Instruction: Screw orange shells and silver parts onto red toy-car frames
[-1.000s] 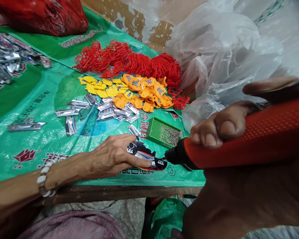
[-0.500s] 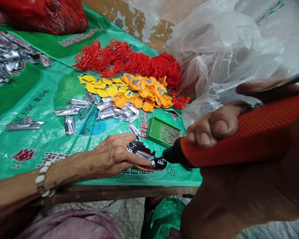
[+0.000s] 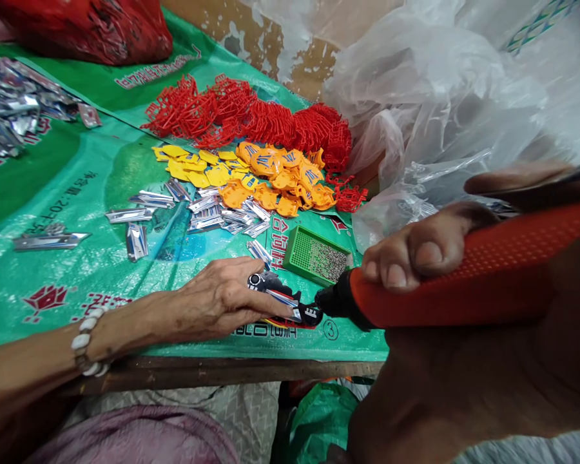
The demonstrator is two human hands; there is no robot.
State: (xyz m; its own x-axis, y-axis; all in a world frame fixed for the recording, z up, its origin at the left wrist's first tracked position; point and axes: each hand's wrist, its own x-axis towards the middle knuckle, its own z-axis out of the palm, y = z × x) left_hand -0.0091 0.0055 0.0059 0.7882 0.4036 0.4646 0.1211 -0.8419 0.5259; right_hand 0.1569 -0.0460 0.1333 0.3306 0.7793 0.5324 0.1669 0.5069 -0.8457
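Note:
My left hand point(image 3: 227, 296), with a beaded bracelet at the wrist, grips a black plastic assembly point(image 3: 311, 314) against the table covering. Silver, red and yellow pieces show along this assembly, partly hidden under my fingers. My right hand point(image 3: 430, 251) is wrapped round an orange-red electric screwdriver point(image 3: 512, 270). Its black nose points left and meets the right end of the assembly; the bit's tip is too small to make out. Just behind the nose stands a green tray point(image 3: 294, 248) of small metal screws point(image 3: 327, 259).
Silver strips point(image 3: 205, 214), yellow pieces point(image 3: 188, 169), orange pieces point(image 3: 280, 171) and red frames point(image 3: 270, 122) lie in heaps beyond my left hand. More silver parts point(image 3: 14, 103) and a red bag point(image 3: 87, 29) are at the far left. Clear plastic bags point(image 3: 439, 96) crowd the right.
Both hands stay almost in place. The screwdriver has tilted very slightly, its nose still at the assembly's right end.

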